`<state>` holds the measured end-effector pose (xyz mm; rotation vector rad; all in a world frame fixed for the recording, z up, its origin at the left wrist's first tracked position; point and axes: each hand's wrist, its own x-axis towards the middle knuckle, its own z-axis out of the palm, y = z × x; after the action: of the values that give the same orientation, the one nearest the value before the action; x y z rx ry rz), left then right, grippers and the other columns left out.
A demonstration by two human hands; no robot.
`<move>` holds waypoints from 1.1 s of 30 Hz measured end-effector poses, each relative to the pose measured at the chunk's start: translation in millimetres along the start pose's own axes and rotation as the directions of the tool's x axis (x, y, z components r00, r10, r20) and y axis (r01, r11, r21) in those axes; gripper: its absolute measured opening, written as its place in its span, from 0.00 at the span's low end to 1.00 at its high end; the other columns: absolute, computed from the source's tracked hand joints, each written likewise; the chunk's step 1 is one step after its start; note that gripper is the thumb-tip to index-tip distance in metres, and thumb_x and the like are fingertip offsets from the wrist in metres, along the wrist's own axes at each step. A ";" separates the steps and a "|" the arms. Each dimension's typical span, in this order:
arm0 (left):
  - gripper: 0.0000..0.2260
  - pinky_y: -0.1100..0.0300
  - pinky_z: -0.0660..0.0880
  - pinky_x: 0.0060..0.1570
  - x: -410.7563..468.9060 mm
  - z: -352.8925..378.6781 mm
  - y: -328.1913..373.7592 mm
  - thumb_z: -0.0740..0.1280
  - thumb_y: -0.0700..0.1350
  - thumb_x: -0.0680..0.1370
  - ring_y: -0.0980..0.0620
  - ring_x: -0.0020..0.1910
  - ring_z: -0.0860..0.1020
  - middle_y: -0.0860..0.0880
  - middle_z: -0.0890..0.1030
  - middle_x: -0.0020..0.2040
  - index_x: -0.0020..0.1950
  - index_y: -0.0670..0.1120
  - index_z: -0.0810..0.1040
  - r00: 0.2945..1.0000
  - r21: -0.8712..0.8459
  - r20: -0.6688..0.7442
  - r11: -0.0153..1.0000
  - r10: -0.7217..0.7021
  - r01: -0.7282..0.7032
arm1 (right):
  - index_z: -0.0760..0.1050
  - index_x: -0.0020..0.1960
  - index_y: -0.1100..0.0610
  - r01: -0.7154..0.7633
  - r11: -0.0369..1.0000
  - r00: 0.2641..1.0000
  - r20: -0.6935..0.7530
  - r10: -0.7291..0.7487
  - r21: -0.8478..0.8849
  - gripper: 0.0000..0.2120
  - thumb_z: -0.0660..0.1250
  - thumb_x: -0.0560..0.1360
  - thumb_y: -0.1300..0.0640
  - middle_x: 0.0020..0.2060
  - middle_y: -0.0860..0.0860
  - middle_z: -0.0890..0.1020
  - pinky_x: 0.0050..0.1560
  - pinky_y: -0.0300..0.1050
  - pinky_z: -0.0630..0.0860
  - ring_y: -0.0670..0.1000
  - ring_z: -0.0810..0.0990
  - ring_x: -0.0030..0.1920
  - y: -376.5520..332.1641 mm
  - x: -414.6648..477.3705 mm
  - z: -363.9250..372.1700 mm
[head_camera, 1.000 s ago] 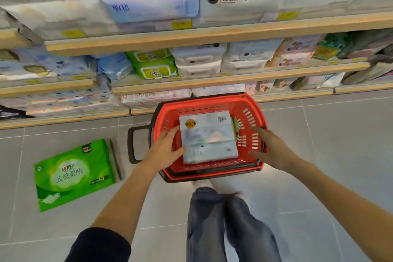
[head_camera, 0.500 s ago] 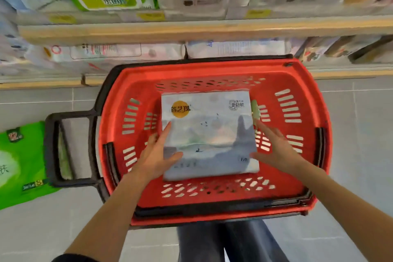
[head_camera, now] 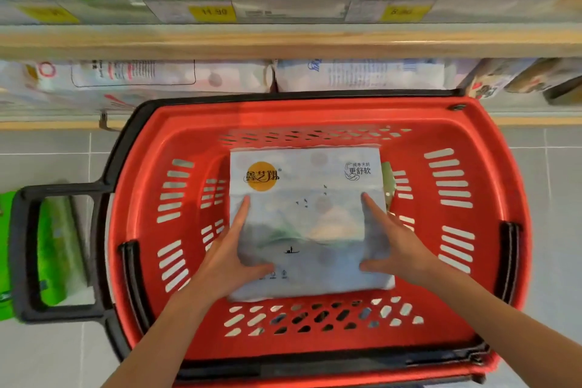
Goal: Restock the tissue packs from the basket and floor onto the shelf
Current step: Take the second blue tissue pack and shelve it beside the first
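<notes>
Your left hand (head_camera: pixel 231 257) and right hand (head_camera: pixel 395 250) are both spread, not closed. The fingers lie straight along the two flanks of the pale blue-and-white, soft film-wrapped rectangular tissue pack (head_camera: pixel 305 217), and the thumbs rest across its top near the edge closest to you. The pack lies flat in the middle of the red slotted plastic basket (head_camera: pixel 189 142), printed face up. Squeeze inward evenly with both palms and work your fingertips under the edges before lifting, because soft film is likely to sag or slip if you pull on the top skin alone. Raise it level and clear the basket's far rim before moving towards the light wooden-edged shelf (head_camera: pixel 283 41) beyond the basket. The lettering reads upright from your side, and the orange round logo sits at the corner nearest the basket's far-left wall, so the pack's head points at the shelf. From above it looks almost square. Its long axis seems to run from the near wall to the far wall, though I cannot be sure. The green film-wrapped pack (head_camera: pixel 59 239) lies on the floor outside the basket's left end, seen through the handle.
</notes>
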<state>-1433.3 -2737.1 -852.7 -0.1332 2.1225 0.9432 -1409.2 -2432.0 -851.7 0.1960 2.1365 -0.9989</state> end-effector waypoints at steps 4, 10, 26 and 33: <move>0.53 0.59 0.74 0.49 -7.8 -4.9 7.4 0.77 0.50 0.63 0.56 0.54 0.75 0.53 0.73 0.64 0.69 0.71 0.39 1.000 -0.018 0.005 1.000 0.000 0.000 | 0.39 0.70 0.36 0.016 1.000 1.000 -0.001 -0.016 -0.011 0.56 0.78 0.61 0.55 0.73 0.50 0.61 0.62 0.45 0.67 0.53 0.65 0.69 -2.2 -4.5 -2.0; 0.53 0.53 0.78 0.44 -34.1 -24.8 31.2 0.76 0.52 0.62 0.53 0.45 0.78 0.55 0.77 0.52 0.70 0.69 0.39 0.999 -0.002 0.003 0.999 0.038 -0.038 | 0.41 0.71 0.35 0.049 0.999 0.997 -0.053 -0.049 -0.003 0.56 0.78 0.60 0.52 0.67 0.50 0.69 0.56 0.43 0.69 0.53 0.70 0.64 -23.4 -32.2 -18.8; 0.51 0.84 0.54 0.56 -178.8 -138.7 195.9 0.76 0.57 0.62 0.81 0.65 0.48 0.81 0.46 0.66 0.71 0.68 0.41 0.899 0.003 -0.142 0.908 0.415 -0.419 | 0.40 0.70 0.33 0.159 0.983 0.932 -0.315 -0.179 -0.089 0.54 0.77 0.63 0.54 0.59 0.41 0.64 0.44 0.25 0.66 0.41 0.65 0.54 -185.6 -206.2 -154.2; 0.50 0.78 0.53 0.63 -280.5 -202.9 301.7 0.72 0.67 0.58 0.73 0.70 0.48 0.76 0.48 0.70 0.69 0.72 0.41 0.792 0.097 -0.207 0.818 0.574 -0.568 | 0.39 0.66 0.27 0.308 0.946 0.801 -0.509 -0.317 -0.105 0.55 0.77 0.62 0.54 0.60 0.44 0.66 0.53 0.37 0.69 0.48 0.69 0.58 -264.1 -319.3 -214.1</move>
<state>-1484.8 -2713.8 -397.1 0.4735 2.4441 1.2889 -1419.1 -2406.6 -386.0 0.1118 2.7414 -1.2191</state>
